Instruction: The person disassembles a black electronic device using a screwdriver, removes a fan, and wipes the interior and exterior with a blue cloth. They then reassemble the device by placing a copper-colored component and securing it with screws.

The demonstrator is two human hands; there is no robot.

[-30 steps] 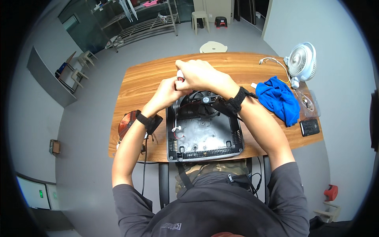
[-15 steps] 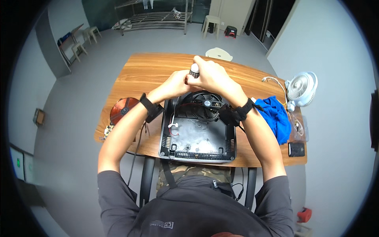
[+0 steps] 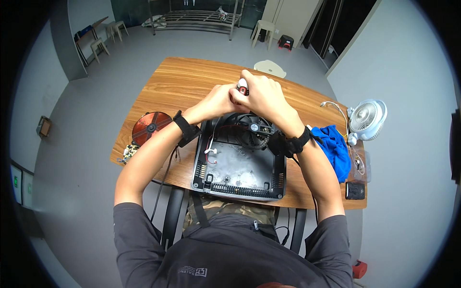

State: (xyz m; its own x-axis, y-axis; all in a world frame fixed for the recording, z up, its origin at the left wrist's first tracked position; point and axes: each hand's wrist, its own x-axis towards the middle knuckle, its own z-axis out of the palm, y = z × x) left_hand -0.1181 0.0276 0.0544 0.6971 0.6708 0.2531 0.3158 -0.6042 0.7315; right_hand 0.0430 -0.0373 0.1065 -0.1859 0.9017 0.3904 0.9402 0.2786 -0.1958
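My right hand (image 3: pixel 265 97) is closed around a screwdriver-like handle (image 3: pixel 242 87) with a white end and a red-and-black part. Beside it, my left hand (image 3: pixel 220 101) is closed too, its fingers against the lower part of the handle. The tool's tip is hidden behind the hands. Both hands are held over the far edge of an open black appliance casing (image 3: pixel 237 175), likely the bottom shell of an induction cooker. Inside it sits a black cooling fan (image 3: pixel 254 127), partly under my right wrist. White and red wires with a white connector (image 3: pixel 210 151) lie in the shell.
A round copper coil (image 3: pixel 150 128) and a circuit board (image 3: pixel 128 152) lie left on the wooden table (image 3: pixel 192 72). At right are a blue cloth (image 3: pixel 336 151), a small desk fan (image 3: pixel 367 119) with a white cable, and a black box-like item (image 3: pixel 355 190). A stool (image 3: pixel 270 68) stands beyond.
The handle has turned in my hands, now showing a red-and-black part where a checkered side was. Both hands remain together above the casing. The whole view has shifted slightly.
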